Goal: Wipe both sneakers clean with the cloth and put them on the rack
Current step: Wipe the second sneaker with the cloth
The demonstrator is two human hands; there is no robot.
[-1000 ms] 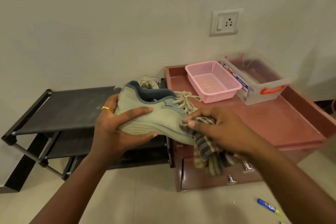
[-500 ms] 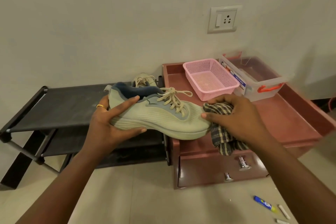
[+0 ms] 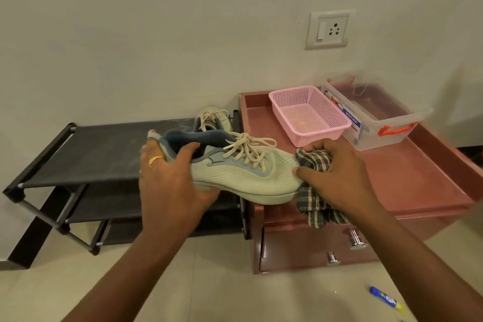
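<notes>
Head view: we record the left hand (image 3: 170,180) grasping the heel of a pale green sneaker (image 3: 240,172), held in front of the right end of the rack (image 3: 104,154). The right hand (image 3: 337,172) clutches the checked cloth (image 3: 313,162) against its toe. Farther back, we note the second sneaker (image 3: 214,117) resting on the rack's top shelf, at its right end.

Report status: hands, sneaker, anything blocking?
Left hand grips sneaker heel. Right hand pinches cloth at toe. Second sneaker on rack. No obstruction seen.

Sneaker (image 3: 243,178): pale green, blue collar. Cloth (image 3: 313,162): dark/beige check. Basket (image 3: 308,115): pink. Rack (image 3: 104,154): black. Cabinet (image 3: 418,178): reddish-brown.
</notes>
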